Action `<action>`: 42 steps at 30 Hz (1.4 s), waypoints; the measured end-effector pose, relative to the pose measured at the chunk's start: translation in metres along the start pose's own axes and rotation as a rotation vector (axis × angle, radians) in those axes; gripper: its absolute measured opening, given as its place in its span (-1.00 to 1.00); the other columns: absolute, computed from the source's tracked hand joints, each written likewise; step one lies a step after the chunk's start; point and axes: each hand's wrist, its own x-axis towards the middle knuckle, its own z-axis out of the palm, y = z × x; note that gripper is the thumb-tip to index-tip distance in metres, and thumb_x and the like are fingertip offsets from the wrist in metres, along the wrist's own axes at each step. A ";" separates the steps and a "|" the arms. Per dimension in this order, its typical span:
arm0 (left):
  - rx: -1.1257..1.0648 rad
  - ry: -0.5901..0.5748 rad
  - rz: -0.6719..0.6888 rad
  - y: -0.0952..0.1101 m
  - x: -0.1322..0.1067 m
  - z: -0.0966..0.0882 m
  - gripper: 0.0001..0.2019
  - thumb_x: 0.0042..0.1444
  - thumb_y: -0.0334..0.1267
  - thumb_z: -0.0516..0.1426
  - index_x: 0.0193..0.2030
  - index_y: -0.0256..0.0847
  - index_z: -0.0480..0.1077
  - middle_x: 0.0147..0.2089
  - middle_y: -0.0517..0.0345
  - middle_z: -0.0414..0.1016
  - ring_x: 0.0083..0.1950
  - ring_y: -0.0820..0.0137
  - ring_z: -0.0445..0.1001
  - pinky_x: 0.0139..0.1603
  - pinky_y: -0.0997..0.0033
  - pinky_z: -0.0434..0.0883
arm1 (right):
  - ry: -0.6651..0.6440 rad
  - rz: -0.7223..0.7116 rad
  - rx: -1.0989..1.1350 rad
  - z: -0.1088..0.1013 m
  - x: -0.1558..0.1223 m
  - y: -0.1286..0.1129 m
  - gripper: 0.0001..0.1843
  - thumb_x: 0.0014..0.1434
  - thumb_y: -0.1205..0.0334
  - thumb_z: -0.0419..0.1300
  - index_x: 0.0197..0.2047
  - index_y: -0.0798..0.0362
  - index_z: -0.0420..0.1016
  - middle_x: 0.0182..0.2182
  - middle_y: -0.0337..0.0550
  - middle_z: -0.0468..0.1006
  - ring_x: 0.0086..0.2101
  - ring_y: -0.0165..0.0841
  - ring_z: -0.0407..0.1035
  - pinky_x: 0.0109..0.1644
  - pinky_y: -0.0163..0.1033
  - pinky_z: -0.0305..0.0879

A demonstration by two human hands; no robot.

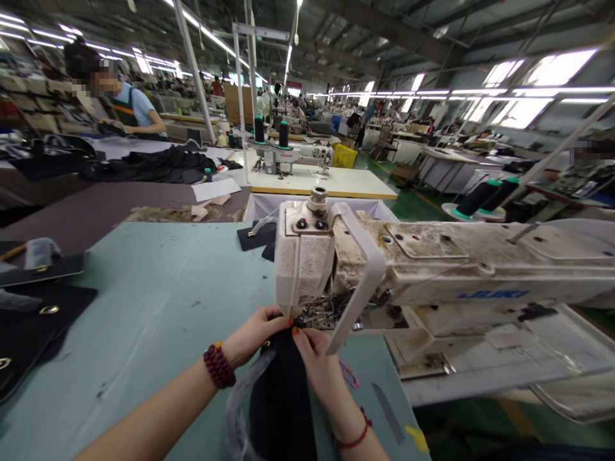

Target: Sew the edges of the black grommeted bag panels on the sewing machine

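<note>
A strip of black fabric (281,397) runs from the bottom edge up under the needle area of a worn white sewing machine (432,269). My left hand (252,336), with a dark bead bracelet on the wrist, pinches the fabric's upper left edge just below the machine head. My right hand (314,362), with a red cord on the wrist, grips the fabric's right side, fingers curled near the presser foot. The needle itself is hidden behind the machine head. A clear plastic film (237,400) lies under the fabric on its left.
The pale green table (158,307) holds black pieces with gold eyelets (33,320) at the left edge. A pink clip (350,374) lies right of my hands. Behind are a second sewing machine (288,153), black cloth piles (154,165) and a seated person (127,109).
</note>
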 end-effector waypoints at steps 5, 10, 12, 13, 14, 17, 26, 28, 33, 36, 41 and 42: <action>0.054 -0.021 -0.042 0.005 -0.003 -0.009 -0.77 -0.10 -0.19 0.32 -0.32 -0.29 0.58 -0.37 0.13 0.63 -0.37 0.38 0.48 -0.29 0.44 0.40 | -0.020 0.001 -0.003 -0.001 -0.006 0.003 -0.46 0.18 -0.15 -0.03 -0.53 0.19 0.25 -0.57 -0.23 0.14 -0.49 -0.54 -0.04 -0.46 -0.40 -0.14; 0.095 -0.027 -0.043 0.006 -0.001 -0.011 -0.76 -0.08 -0.16 0.31 -0.32 -0.30 0.59 -0.33 0.10 0.64 -0.35 0.37 0.47 -0.27 0.42 0.39 | -0.013 -0.027 -0.008 0.001 -0.014 0.001 -0.49 0.20 -0.11 -0.03 -0.52 0.18 0.24 -0.57 -0.23 0.10 -0.48 -0.53 -0.04 -0.46 -0.41 -0.14; 0.110 -0.025 -0.037 0.007 -0.001 -0.010 -0.75 -0.09 -0.16 0.30 -0.32 -0.29 0.60 -0.32 0.09 0.65 -0.32 0.33 0.48 -0.22 0.39 0.40 | 0.004 -0.029 0.000 0.002 -0.015 0.000 -0.49 0.19 -0.12 -0.03 -0.54 0.17 0.22 -0.58 -0.24 0.09 -0.49 -0.53 -0.04 -0.47 -0.42 -0.14; 0.116 -0.019 -0.036 0.008 -0.001 -0.009 -0.75 -0.10 -0.15 0.30 -0.33 -0.29 0.60 -0.32 0.09 0.65 -0.31 0.32 0.48 -0.20 0.37 0.41 | 0.016 -0.030 0.003 0.003 -0.014 -0.001 -0.49 0.18 -0.12 -0.03 -0.54 0.17 0.22 -0.58 -0.23 0.10 -0.49 -0.53 -0.03 -0.47 -0.42 -0.13; 0.120 -0.010 -0.038 0.010 0.000 -0.008 -0.75 -0.12 -0.14 0.30 -0.34 -0.29 0.60 -0.33 0.09 0.65 -0.31 0.31 0.49 -0.19 0.36 0.41 | 0.029 -0.032 0.005 0.004 -0.013 -0.002 -0.48 0.18 -0.13 -0.02 -0.54 0.17 0.23 -0.58 -0.23 0.12 -0.49 -0.53 -0.03 -0.48 -0.42 -0.13; 0.121 0.014 -0.048 0.018 0.000 -0.005 -0.75 -0.15 -0.12 0.31 -0.37 -0.26 0.60 -0.34 0.11 0.65 -0.28 0.28 0.51 -0.18 0.35 0.41 | 0.072 -0.032 0.003 0.006 -0.009 -0.003 -0.47 0.16 -0.15 -0.02 -0.55 0.17 0.25 -0.58 -0.22 0.14 -0.50 -0.53 -0.02 -0.49 -0.41 -0.13; 0.193 0.014 -0.068 0.035 0.002 -0.004 -0.60 -0.21 0.04 0.30 -0.33 -0.26 0.61 -0.35 0.10 0.66 -0.28 0.23 0.52 -0.18 0.34 0.43 | 0.083 -0.022 0.010 0.009 -0.004 -0.011 -0.44 0.16 -0.19 -0.07 -0.59 0.14 0.12 -0.62 -0.26 0.03 -0.54 -0.56 -0.11 -0.50 -0.40 -0.17; 0.204 0.010 -0.073 0.033 0.002 -0.006 -0.60 -0.22 0.04 0.30 -0.34 -0.27 0.61 -0.39 0.09 0.65 -0.30 0.22 0.52 -0.20 0.32 0.44 | 0.084 -0.027 0.021 0.010 -0.005 -0.012 -0.45 0.15 -0.19 -0.07 -0.59 0.13 0.11 -0.63 -0.27 0.02 -0.54 -0.56 -0.12 -0.50 -0.40 -0.16; 0.172 0.002 -0.014 0.025 0.007 -0.008 -0.67 -0.14 -0.05 0.29 -0.32 -0.27 0.61 -0.38 0.08 0.66 -0.23 0.17 0.55 -0.15 0.27 0.47 | 0.137 -0.016 -0.019 0.012 -0.003 -0.013 -0.41 0.12 -0.24 -0.06 -0.61 0.14 0.12 -0.62 -0.23 0.07 -0.53 -0.54 -0.06 -0.51 -0.41 -0.13; 0.150 -0.013 0.019 0.024 0.012 -0.009 -0.71 -0.09 -0.12 0.26 -0.29 -0.28 0.61 -0.35 0.06 0.66 -0.17 0.14 0.56 -0.10 0.25 0.47 | 0.156 0.012 -0.035 0.013 -0.002 -0.013 -0.37 0.10 -0.30 -0.06 -0.60 0.15 0.17 -0.62 -0.19 0.13 -0.51 -0.51 -0.02 -0.50 -0.40 -0.12; -0.085 0.099 0.169 -0.006 -0.001 -0.024 -0.61 0.05 -0.24 0.10 0.02 -0.24 0.50 0.04 0.03 0.59 0.14 0.14 0.46 0.15 0.22 0.39 | 0.120 0.034 0.001 0.011 -0.002 -0.013 -0.34 0.08 -0.36 -0.06 -0.59 0.15 0.16 -0.61 -0.21 0.11 -0.50 -0.52 -0.05 -0.47 -0.40 -0.10; -0.161 0.141 0.206 -0.020 -0.007 -0.028 -0.56 0.04 -0.26 0.10 0.09 -0.21 0.45 0.13 0.02 0.53 0.21 0.13 0.40 0.19 0.20 0.36 | 0.119 0.030 0.010 0.011 -0.002 -0.012 -0.34 0.09 -0.36 -0.06 -0.58 0.14 0.16 -0.61 -0.22 0.11 -0.50 -0.52 -0.05 -0.46 -0.40 -0.09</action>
